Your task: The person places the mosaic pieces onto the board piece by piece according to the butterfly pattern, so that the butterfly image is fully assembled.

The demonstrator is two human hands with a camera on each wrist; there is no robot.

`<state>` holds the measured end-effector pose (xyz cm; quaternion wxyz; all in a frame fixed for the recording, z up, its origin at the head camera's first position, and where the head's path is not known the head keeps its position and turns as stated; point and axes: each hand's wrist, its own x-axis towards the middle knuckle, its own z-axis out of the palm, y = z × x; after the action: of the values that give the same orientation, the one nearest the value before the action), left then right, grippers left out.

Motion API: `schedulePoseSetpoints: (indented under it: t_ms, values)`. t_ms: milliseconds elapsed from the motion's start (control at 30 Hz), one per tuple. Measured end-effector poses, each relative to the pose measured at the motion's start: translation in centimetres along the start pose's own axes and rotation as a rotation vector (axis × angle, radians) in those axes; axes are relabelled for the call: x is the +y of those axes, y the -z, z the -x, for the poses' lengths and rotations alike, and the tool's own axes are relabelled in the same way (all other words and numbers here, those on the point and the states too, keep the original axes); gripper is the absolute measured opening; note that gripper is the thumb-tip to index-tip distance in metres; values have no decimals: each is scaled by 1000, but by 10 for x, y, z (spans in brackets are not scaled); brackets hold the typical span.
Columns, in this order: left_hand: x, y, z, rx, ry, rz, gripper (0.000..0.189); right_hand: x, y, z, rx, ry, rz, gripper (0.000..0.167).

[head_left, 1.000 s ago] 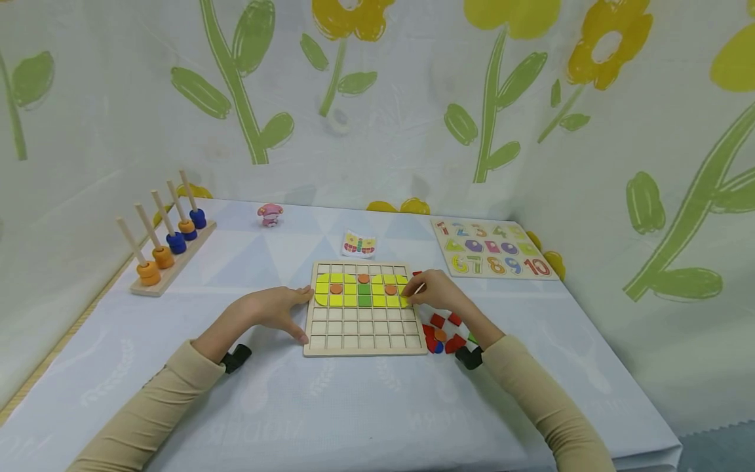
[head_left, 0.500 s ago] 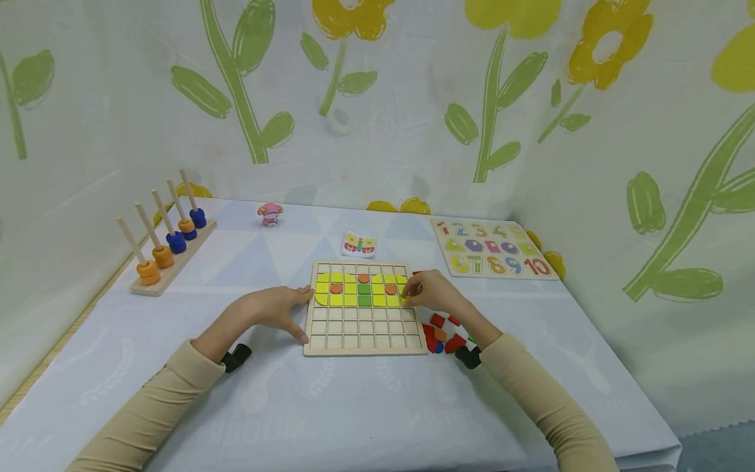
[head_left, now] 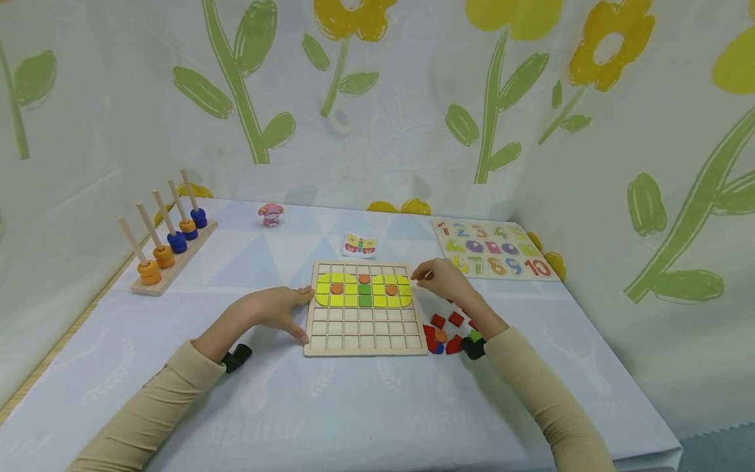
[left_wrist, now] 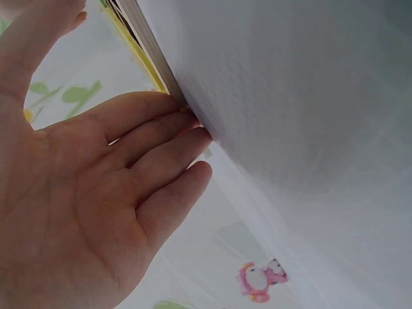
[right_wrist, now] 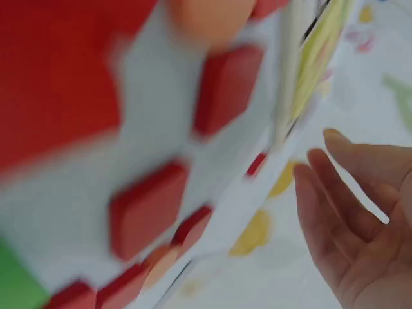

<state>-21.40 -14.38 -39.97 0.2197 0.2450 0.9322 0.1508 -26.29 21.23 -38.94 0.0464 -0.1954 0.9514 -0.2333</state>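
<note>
A wooden grid board [head_left: 364, 331] lies mid-table with yellow tiles [head_left: 322, 299], green tiles [head_left: 365, 300] and orange discs [head_left: 337, 289] in its upper rows. My left hand [head_left: 277, 309] rests against its left side, thumb spread toward the lower corner; in the left wrist view, extended fingertips touch the board's edge [left_wrist: 151, 58]. My right hand [head_left: 444, 280] hovers just beyond the board's upper right, holding nothing; the right wrist view shows its fingers [right_wrist: 315, 206] loosely bent and apart from the thumb. Loose red pieces [head_left: 438, 320] lie below it, with orange, blue and green ones among them.
A small picture card [head_left: 360, 245] lies behind the board. A pink figurine [head_left: 271, 214] stands at the back. On the left is a peg rack [head_left: 171, 261] with orange and blue beads; a number puzzle [head_left: 494, 248] lies at back right.
My right hand has let go of a yellow tile at the board's right side and moved up and right, away from it. The left hand has stayed in place.
</note>
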Motion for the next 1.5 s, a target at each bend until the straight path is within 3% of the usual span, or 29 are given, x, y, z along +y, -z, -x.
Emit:
schedulePoseSetpoints:
  t_ms: [167, 433, 600, 867, 1267, 1500]
  values:
    - [0, 0, 1, 4, -6, -1, 108, 14, 7, -8, -35, -60, 63, 19]
    - [-1, 0, 1, 7, -13, -6, 108, 25, 4, -23, -130, -75, 126, 34]
    - [0, 0, 0, 3, -12, -4, 108, 25, 0, -22, -118, -32, 121, 27]
    - [1, 1, 1, 0, -6, -13, 108, 23, -1, -23, -135, -65, 167, 21]
    - [2, 1, 1, 3, -17, -9, 108, 12, 3, -7, -5, -63, 48, 6]
    - [0, 0, 1, 7, -15, -15, 108, -18, -6, -6, -49, -5, -101, 9]
